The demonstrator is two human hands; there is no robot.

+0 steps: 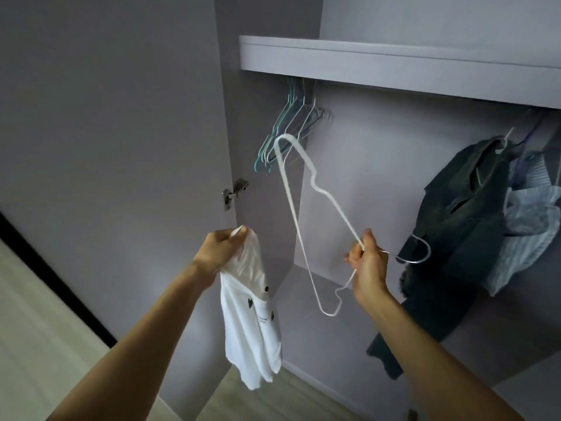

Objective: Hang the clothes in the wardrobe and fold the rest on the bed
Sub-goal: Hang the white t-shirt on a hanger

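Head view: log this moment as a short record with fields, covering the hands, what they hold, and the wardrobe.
left hand: grips white shirt by its top, shirt hanging down
right hand: grips white hanger near its hook, frame pointing up and left
shirt on hanger: not yet
spare hangers: bunched on the rail, left end
hung clothes: dark and grey garments, right side
shelf: above the rail
door hinge: left of wardrobe opening

A small white cotton garment with tiny black printed marks (pixel 253 329) hangs limp at lower centre, bunched at its top. To its right a white coated-wire hanger with a bare metal hook (pixel 306 220) is tilted on end, hook pointing right. Far right, a dark grey garment (pixel 455 226) and a pale grey ribbed garment (pixel 525 235) hang inside the lilac wardrobe (pixel 394 60).
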